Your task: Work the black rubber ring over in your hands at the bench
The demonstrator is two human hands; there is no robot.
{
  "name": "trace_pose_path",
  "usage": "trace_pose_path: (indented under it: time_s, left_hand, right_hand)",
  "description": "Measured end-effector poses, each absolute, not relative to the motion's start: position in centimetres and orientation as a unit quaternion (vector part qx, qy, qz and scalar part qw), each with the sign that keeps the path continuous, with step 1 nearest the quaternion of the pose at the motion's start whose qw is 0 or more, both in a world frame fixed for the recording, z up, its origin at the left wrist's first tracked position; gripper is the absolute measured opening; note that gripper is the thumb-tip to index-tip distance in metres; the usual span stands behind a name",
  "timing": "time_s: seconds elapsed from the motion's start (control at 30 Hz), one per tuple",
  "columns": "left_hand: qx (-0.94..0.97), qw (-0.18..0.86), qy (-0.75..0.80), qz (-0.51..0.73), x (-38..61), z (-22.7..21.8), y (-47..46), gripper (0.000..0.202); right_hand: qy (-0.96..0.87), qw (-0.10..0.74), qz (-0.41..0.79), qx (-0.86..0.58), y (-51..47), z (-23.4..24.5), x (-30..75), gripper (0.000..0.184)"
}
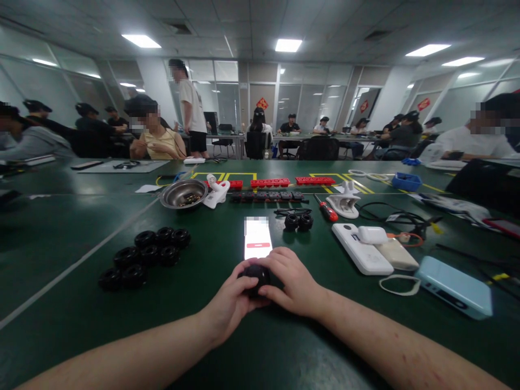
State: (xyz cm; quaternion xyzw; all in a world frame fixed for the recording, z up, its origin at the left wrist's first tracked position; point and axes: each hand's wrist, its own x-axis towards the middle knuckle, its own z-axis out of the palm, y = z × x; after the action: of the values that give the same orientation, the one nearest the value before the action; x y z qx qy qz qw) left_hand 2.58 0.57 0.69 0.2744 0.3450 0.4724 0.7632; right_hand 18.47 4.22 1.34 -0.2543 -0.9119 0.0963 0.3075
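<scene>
Both my hands meet at the near middle of the green table (81, 303), wrapped round one small black round wheel-like part (257, 276). My left hand (229, 303) cups it from the left with curled fingers. My right hand (290, 281) covers it from the right, fingers bent over the top. Just beyond my hands lies a lit phone (257, 238). A cluster of several similar black parts (146, 254) sits to the left. Two more black parts (298, 221) lie beyond the phone on the right.
A metal bowl (183, 193), white clips (345, 201), a red-handled screwdriver (326, 209), and rows of red and black blocks (268, 189) lie further back. White and blue power banks (453, 284) with cables sit right. Several people sit around the far tables.
</scene>
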Motion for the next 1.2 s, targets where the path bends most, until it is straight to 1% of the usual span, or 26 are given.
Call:
trace_pose_path:
  time_s: [0.1,0.23,0.4,0.5,0.6,0.77,0.87,0.97,1.07,1.13,1.2]
  left_hand:
    - [0.27,0.758,0.349,0.481,2.72,0.69,0.72,0.02]
    - [0.282,0.743,0.38,0.473,2.93,0.68,0.83,0.022]
    - [0.293,0.742,0.372,0.474,2.84,0.64,0.59,0.024]
    - [0.291,0.747,0.365,0.473,2.63,0.62,0.49,0.026]
    - [0.275,0.756,0.361,0.472,2.5,0.72,0.48,0.029]
    - [0.262,0.76,0.355,0.478,2.66,0.91,0.67,0.021]
    - [0.269,0.759,0.351,0.477,2.79,0.71,0.89,0.026]
    - [0.28,0.748,0.367,0.476,2.84,0.45,0.93,0.025]
    - [0.282,0.741,0.368,0.485,2.8,0.32,0.73,0.022]
    - [0.285,0.744,0.362,0.484,2.73,0.32,0.58,0.024]
    - [0.286,0.745,0.362,0.481,2.62,0.39,0.51,0.027]
  right_hand:
    - [-0.918,0.311,0.089,-0.228,4.22,1.2,18.51,0.041]
    - [-0.913,0.333,0.096,-0.215,4.17,1.12,18.53,0.041]
    - [-0.903,0.348,0.094,-0.233,4.19,0.99,18.48,0.048]
    - [-0.9,0.334,0.095,-0.262,4.24,1.0,18.45,0.042]
    - [-0.905,0.326,0.102,-0.255,4.28,1.13,18.43,0.036]
    - [-0.915,0.313,0.11,-0.229,4.31,1.25,18.51,0.04]
    - [-0.916,0.313,0.115,-0.222,4.26,1.2,18.53,0.04]
    - [-0.916,0.314,0.117,-0.221,4.18,1.14,18.5,0.04]
    - [-0.914,0.32,0.111,-0.223,4.16,1.12,18.46,0.047]
    - [-0.908,0.329,0.104,-0.238,4.19,1.08,18.43,0.05]
    - [-0.903,0.326,0.1,-0.26,4.23,1.0,18.41,0.046]
